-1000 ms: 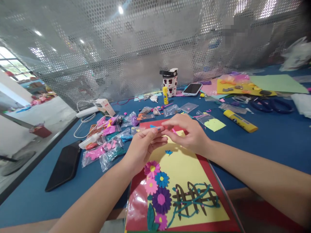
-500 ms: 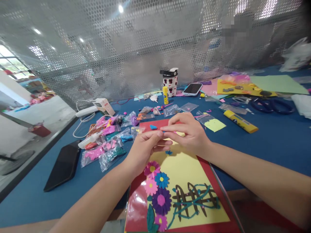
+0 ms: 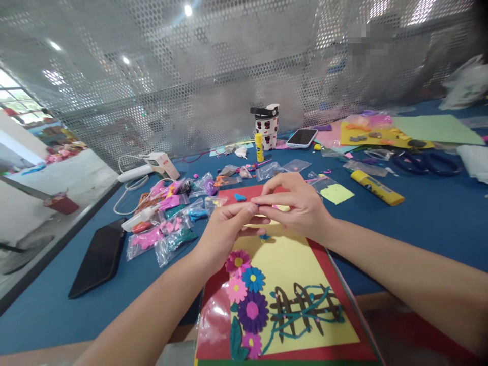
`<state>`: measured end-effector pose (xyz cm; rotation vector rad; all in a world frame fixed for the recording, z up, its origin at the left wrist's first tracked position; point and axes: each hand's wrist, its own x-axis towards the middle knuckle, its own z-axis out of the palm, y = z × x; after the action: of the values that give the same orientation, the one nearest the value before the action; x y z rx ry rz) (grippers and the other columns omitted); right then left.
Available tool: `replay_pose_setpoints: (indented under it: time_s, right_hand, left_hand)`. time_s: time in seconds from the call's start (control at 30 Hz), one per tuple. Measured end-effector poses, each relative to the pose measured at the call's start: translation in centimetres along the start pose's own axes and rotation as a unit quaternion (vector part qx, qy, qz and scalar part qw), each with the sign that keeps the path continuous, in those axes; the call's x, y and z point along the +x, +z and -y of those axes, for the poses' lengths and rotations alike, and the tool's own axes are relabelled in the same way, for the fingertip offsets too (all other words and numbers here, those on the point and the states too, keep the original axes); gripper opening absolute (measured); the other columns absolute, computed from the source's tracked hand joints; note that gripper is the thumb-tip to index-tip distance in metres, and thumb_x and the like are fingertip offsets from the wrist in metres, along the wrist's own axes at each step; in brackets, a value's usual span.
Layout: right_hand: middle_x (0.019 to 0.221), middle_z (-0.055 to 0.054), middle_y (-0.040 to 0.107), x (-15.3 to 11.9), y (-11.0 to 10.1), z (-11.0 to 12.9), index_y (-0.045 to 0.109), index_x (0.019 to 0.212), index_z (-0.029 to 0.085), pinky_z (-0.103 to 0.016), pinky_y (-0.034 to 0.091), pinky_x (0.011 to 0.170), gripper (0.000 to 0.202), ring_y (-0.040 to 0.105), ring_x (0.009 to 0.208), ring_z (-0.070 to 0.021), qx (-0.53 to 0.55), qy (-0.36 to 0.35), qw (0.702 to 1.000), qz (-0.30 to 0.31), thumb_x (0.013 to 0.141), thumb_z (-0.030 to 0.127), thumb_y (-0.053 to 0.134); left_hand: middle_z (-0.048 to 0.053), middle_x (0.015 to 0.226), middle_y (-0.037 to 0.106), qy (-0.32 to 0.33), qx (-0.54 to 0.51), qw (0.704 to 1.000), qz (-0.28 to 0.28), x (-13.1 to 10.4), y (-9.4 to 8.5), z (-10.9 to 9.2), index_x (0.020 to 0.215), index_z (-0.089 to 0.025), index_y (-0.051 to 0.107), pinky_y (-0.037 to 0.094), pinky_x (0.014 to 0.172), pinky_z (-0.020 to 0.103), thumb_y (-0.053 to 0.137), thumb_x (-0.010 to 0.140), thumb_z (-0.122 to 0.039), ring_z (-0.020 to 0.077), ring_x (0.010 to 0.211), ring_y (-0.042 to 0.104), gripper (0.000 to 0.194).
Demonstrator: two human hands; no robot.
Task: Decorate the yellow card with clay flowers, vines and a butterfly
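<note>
My left hand (image 3: 229, 223) and my right hand (image 3: 295, 206) meet fingertip to fingertip above a clay picture. Pinched between them is a tiny piece of blue clay (image 3: 257, 205), mostly covered by the fingers. Under my hands lies the yellow sheet (image 3: 293, 259) on a red backing (image 3: 217, 325). Clay flowers (image 3: 252, 310) in pink, blue and purple run down its left side, with a brown clay fence (image 3: 305, 310) and teal vines at the right. Another blue clay bit (image 3: 240, 197) rests on the red area beyond my fingers, and a small blue shape (image 3: 264, 237) shows below them.
Bags of coloured clay (image 3: 175, 239) and a black tablet-like slab (image 3: 99, 256) lie left. Behind stand a glue stick (image 3: 259, 147) and a patterned cup (image 3: 271, 132), beside a phone (image 3: 302, 138). At right are a yellow tube (image 3: 377, 188) and dark blue scissor-like loops (image 3: 442, 165).
Both hands stay pinched together in nearly the same place, with the fingers shifting slightly around the blue clay. The whole view has moved a little.
</note>
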<state>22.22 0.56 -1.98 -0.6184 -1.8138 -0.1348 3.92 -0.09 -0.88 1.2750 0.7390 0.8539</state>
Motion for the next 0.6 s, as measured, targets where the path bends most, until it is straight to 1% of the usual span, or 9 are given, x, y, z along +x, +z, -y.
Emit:
replay_pose_setpoints:
  time_s: [0.1,0.3,0.37,0.43,0.5,0.6]
  right_hand:
    - [0.082,-0.003,0.068,0.07,0.0,0.05,0.075,0.094,0.02,-0.033,0.046,0.074,0.012,0.063,0.078,-0.0148,0.004,0.002,1.0,0.014,0.084,0.024,0.069]
    - [0.08,0.0,0.067,0.08,-0.04,0.09,0.075,0.089,0.024,-0.032,0.047,0.075,0.008,0.062,0.076,-0.0134,0.0,0.011,1.0,0.015,0.084,0.025,0.069]
    - [0.083,-0.001,0.067,0.0,0.03,0.05,0.074,0.095,0.024,-0.032,0.047,0.075,0.012,0.062,0.078,-0.0143,0.008,0.015,1.0,0.024,0.084,0.023,0.068]
    - [0.088,-0.003,0.068,-0.08,0.12,0.07,0.071,0.105,0.024,-0.034,0.048,0.076,0.022,0.063,0.082,-0.0158,0.019,0.029,0.999,0.032,0.083,0.022,0.068]
    - [0.092,-0.004,0.068,-0.13,0.17,0.18,0.068,0.111,0.023,-0.035,0.048,0.078,0.029,0.063,0.086,-0.017,0.028,0.046,0.998,0.034,0.082,0.022,0.068]
    - [0.09,-0.003,0.069,-0.12,0.16,0.43,0.068,0.107,0.022,-0.034,0.047,0.079,0.026,0.063,0.086,-0.0168,0.034,0.048,0.998,0.031,0.082,0.022,0.068]
  left_hand:
    - [0.009,0.099,0.074,-0.001,0.005,1.0,0.004,-0.14,0.18,-0.12,0.094,-0.019,0.076,0.06,0.074,0.027,0.067,0.085,-0.041,0.0194,0.093,0.069,0.025]
    - [0.008,0.099,0.073,-0.002,-0.001,1.0,0.011,-0.27,0.42,-0.33,0.092,-0.018,0.075,0.06,0.077,0.029,0.064,0.087,-0.041,0.0207,0.098,0.066,0.026]
    - [0.008,0.1,0.073,-0.002,-0.003,1.0,0.009,-0.19,0.38,-0.29,0.094,-0.019,0.075,0.06,0.077,0.029,0.066,0.086,-0.04,0.0203,0.098,0.066,0.024]
    - [0.007,0.102,0.073,-0.005,-0.012,1.0,0.004,-0.1,0.32,-0.24,0.096,-0.021,0.075,0.061,0.076,0.028,0.069,0.084,-0.039,0.0187,0.096,0.066,0.023]
    - [0.004,0.101,0.072,-0.007,-0.034,0.999,-0.008,-0.03,0.24,-0.22,0.093,-0.023,0.076,0.061,0.072,0.025,0.073,0.08,-0.036,0.0154,0.089,0.067,0.019]
    - [0.0,0.087,0.071,-0.007,-0.065,0.998,-0.026,-0.04,0.15,-0.23,0.079,-0.023,0.075,0.061,0.067,0.023,0.08,0.073,-0.033,0.0107,0.077,0.065,0.013]
